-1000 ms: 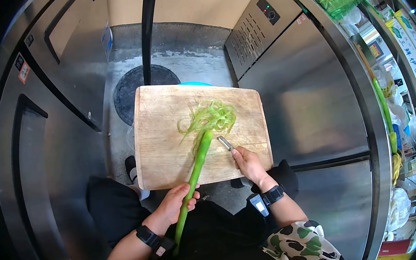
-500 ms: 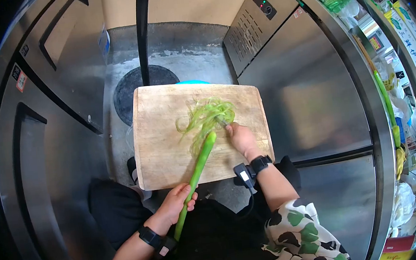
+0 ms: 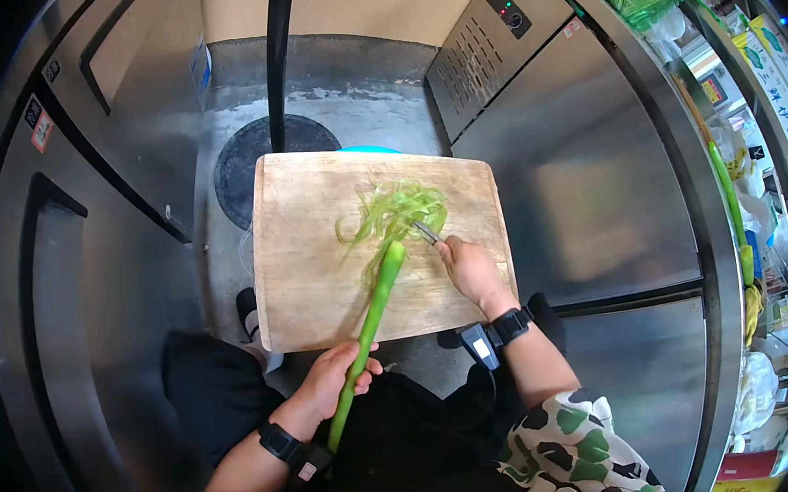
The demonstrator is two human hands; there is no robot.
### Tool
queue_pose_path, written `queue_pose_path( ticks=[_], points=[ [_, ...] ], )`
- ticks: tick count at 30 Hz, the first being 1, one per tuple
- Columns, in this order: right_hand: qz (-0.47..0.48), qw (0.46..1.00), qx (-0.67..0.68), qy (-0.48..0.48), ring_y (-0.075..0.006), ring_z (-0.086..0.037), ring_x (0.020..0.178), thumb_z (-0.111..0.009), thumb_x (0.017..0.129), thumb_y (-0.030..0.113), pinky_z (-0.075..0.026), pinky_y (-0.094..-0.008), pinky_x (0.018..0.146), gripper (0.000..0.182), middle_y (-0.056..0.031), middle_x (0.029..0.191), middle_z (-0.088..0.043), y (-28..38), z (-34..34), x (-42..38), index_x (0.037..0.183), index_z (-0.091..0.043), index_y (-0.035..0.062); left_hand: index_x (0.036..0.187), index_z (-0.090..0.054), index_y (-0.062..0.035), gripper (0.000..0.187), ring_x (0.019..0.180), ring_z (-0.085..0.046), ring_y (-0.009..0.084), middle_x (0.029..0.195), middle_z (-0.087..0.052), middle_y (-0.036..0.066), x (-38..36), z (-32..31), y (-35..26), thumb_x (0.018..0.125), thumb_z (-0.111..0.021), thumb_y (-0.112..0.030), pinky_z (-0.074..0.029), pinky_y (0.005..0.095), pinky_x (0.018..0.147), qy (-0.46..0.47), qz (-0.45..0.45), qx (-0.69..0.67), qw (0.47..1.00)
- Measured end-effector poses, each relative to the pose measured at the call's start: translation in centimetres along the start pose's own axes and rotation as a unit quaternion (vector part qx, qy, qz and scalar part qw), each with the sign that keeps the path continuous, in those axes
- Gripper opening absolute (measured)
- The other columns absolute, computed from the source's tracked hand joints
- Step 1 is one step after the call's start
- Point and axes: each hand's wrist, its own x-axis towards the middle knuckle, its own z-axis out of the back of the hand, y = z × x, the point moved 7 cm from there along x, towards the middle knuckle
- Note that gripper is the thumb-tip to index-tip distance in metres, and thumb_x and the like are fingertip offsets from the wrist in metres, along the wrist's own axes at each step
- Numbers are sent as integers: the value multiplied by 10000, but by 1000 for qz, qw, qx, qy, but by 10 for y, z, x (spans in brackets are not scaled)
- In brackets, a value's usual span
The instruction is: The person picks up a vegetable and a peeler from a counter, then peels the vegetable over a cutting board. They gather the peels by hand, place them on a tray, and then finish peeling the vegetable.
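A long green stalk (image 3: 372, 318) slants up from my lap, its pale tip over the wooden board (image 3: 302, 207). My left hand (image 3: 341, 374) is wrapped round its lower part. My right hand (image 3: 473, 272), to the right of the tip, grips a small metal peeler (image 3: 427, 233) whose head is close to the shavings. A loose pile of thin light-green peelings (image 3: 396, 210) lies on the board beyond the stalk's tip. The blade's details are too small to tell.
Steel cabinets stand at the left (image 3: 136, 297) and right (image 3: 584, 164). A black pole (image 3: 280, 59) rises behind the board, near a dark round cover (image 3: 242, 170) on the floor. Shelving (image 3: 732, 310) with bags and packages lines the far right.
My right hand and the peeler have moved slightly right and down, away from the stalk's tip. My left hand still holds the stalk, nearly unmoved. The view has shifted slightly.
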Motion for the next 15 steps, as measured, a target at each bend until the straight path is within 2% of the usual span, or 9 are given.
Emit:
queue_pose_path(
  ticks=[1, 4, 7, 10, 13, 14, 15],
  points=[
    [1, 1000, 20, 11, -410, -617, 803, -427, 950, 336, -465, -516, 722, 343, -229, 842, -647, -3, -3, -6, 910, -600, 42, 1171, -503, -23, 312, 609, -452, 91, 883, -569, 102, 1, -2, 0, 993, -423, -266, -388, 214, 541, 11, 0, -11, 1000],
    [-43, 988, 147, 4, -336, -628, 696, -443, 956, 330, -472, -449, 657, 358, -177, 747, -647, -31, -28, -17, 843, -599, 29, 1170, -501, -29, 309, 628, -472, 89, 907, -587, 106, 2, -6, 0, 994, -423, -271, -406, 215, 558, 37, -1, -31, 999],
    [-140, 947, 279, 70, -208, -584, 587, -444, 967, 335, -456, -342, 584, 382, -93, 644, -597, -40, -43, -39, 807, -589, 20, 1174, -509, -31, 319, 655, -476, 90, 893, -574, 88, 2, -6, 1, 991, -431, -281, -413, 213, 578, 50, 2, -34, 998],
    [-129, 944, 300, 54, -120, -515, 543, -448, 974, 342, -418, -265, 543, 389, -38, 599, -536, -36, -49, -51, 803, -575, 16, 1191, -511, -31, 331, 655, -466, 85, 886, -560, 69, 3, -6, 2, 987, -439, -282, -408, 211, 578, 47, 10, -41, 998],
    [-73, 935, 343, 44, -121, -530, 556, -452, 976, 328, -417, -274, 542, 371, -43, 610, -549, -20, -47, -63, 816, -573, 16, 1218, -502, -28, 351, 629, -447, 78, 888, -549, 56, 3, -6, 5, 981, -448, -281, -392, 208, 563, 53, 18, -59, 997],
    [-67, 923, 373, 59, -190, -545, 567, -451, 978, 310, -430, -315, 561, 341, -84, 617, -550, -18, -56, -64, 833, -569, 25, 1221, -502, -27, 355, 630, -447, 77, 886, -549, 55, 4, -6, 5, 980, -449, -282, -392, 209, 564, 60, 19, -63, 996],
    [-50, 939, 337, 53, -230, -552, 584, -448, 978, 309, -435, -336, 574, 333, -108, 628, -554, -16, -56, -66, 835, -567, 33, 1225, -501, -25, 360, 630, -447, 77, 885, -549, 54, 4, -7, 5, 980, -449, -284, -392, 209, 565, 68, 20, -66, 995]
  ],
)
